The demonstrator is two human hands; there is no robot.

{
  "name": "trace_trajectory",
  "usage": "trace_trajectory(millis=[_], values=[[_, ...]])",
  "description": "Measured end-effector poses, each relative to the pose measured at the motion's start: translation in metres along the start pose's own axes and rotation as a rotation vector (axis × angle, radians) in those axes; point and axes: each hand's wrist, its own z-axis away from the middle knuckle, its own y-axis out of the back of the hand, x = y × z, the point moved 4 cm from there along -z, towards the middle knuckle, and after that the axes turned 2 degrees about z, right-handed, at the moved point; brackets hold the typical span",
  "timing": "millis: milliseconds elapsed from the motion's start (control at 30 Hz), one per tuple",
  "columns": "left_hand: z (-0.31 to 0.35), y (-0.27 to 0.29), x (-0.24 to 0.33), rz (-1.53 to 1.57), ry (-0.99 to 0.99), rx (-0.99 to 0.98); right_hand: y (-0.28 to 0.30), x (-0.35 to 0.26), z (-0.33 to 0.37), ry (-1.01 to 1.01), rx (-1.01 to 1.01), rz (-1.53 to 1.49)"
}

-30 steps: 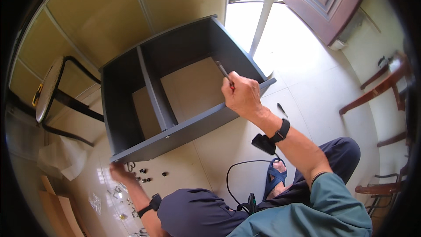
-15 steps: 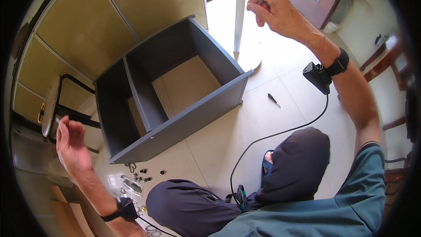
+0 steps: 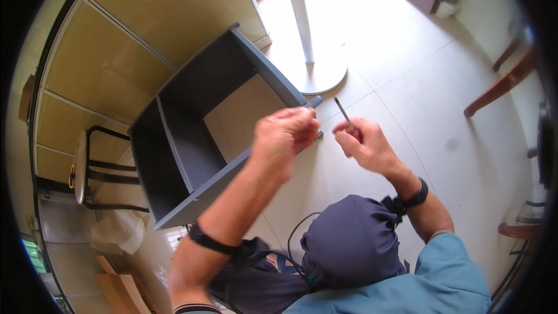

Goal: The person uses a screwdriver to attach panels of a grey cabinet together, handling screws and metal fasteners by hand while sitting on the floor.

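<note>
My right hand (image 3: 367, 148) grips a screwdriver (image 3: 344, 111), its dark shaft pointing up and to the left. My left hand (image 3: 286, 134) is raised close by, at the right corner of a dark grey furniture frame (image 3: 210, 191). Its fingers are pinched together; anything between them is hidden and slightly blurred. Whether this hand touches the frame or hovers in front of it, I cannot tell. The frame lies on the floor with its open compartments facing up, split by a divider (image 3: 174, 145). Black straps circle both my forearms.
A black-framed stool (image 3: 83, 166) stands left of the frame. Beyond it rises a white pole on a round base (image 3: 325, 78). Cardboard pieces (image 3: 119, 291) and clear plastic wrapping (image 3: 125, 229) lie at lower left. Wooden chair legs (image 3: 500, 87) are at right.
My left hand has swung from beside the stool to the frame's right corner. My right hand has come down with the screwdriver, nearer to the left. A small tool on the floor is now out of sight.
</note>
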Motion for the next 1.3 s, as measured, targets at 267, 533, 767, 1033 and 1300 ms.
trace_trajectory(millis=[267,533,767,1033,1300], values=[[-0.044,-0.026,-0.082,0.331,0.044,0.128,0.018,0.046,0.042,-0.32,-0.077,-0.113],[-0.057,-0.024,-0.112,0.643,-0.059,-0.01,0.01,0.054,0.026,-0.269,-0.16,0.108],[-0.061,-0.028,-0.121,0.823,-0.021,-0.108,0.006,0.063,0.025,-0.286,-0.173,0.143],[-0.063,-0.025,-0.12,0.871,-0.051,-0.189,0.0,0.066,0.021,-0.163,-0.135,0.209],[-0.062,-0.019,-0.121,0.782,-0.084,-0.137,-0.006,0.061,0.018,-0.178,-0.117,0.177]])
